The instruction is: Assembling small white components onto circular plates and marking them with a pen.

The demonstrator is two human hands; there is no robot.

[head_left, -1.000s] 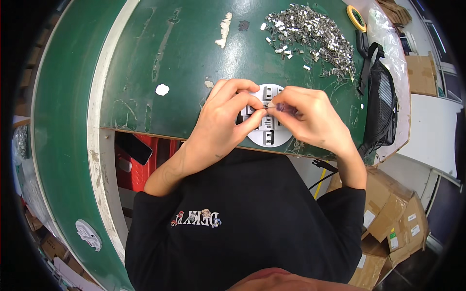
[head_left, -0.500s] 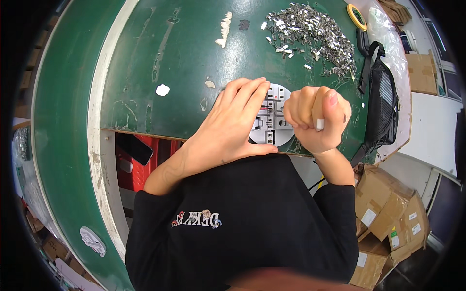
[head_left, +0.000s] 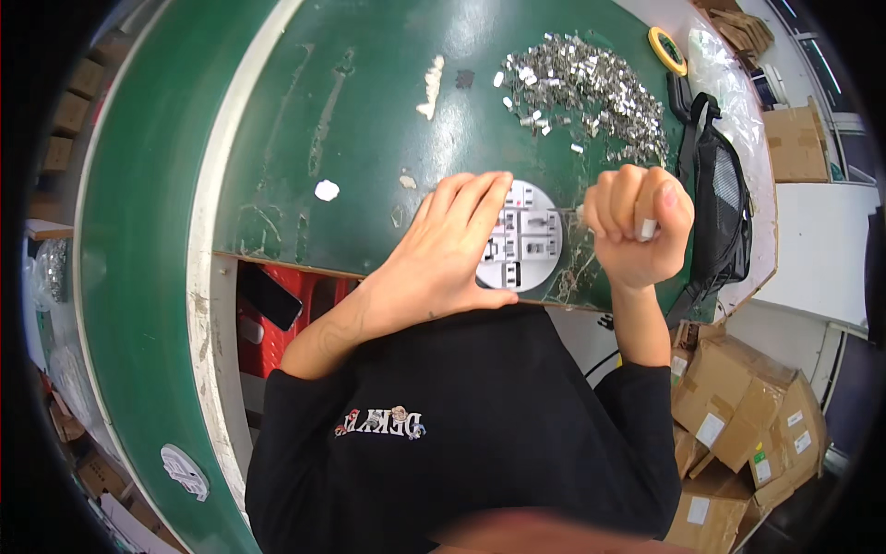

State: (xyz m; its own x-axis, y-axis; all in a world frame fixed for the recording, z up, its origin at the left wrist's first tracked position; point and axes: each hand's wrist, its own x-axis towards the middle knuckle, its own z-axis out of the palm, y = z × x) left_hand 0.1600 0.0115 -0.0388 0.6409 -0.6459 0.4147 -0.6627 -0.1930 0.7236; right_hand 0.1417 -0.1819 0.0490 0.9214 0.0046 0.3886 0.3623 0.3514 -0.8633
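Observation:
A round white plastic disc (head_left: 548, 263) with slotted square blocks and small metal-looking parts lies near the front edge of the green table. Stretched around its left side, my left hand (head_left: 443, 240) holds it, fingertips at the far rim and thumb at the near rim, covering its left part. To the right of the disc and apart from it, my right hand (head_left: 639, 226) is raised in a fist. A thin shaft seems to point from this fist toward the disc; a white bit shows between the fingers, and the rest of the tool is hidden.
Many small shiny metal pieces (head_left: 600, 97) are heaped at the far right. Behind them lies a yellow tape roll (head_left: 667, 51); a black mesh bag (head_left: 722, 203) rests along the right edge. A similar white disc (head_left: 185, 472) lies on the left green surface (head_left: 138, 305). Cardboard boxes (head_left: 738, 406) stand lower right.
My right fist has moved right, away from the disc, uncovering its right side. My left hand keeps its hold on the disc. The whole view has shifted slightly.

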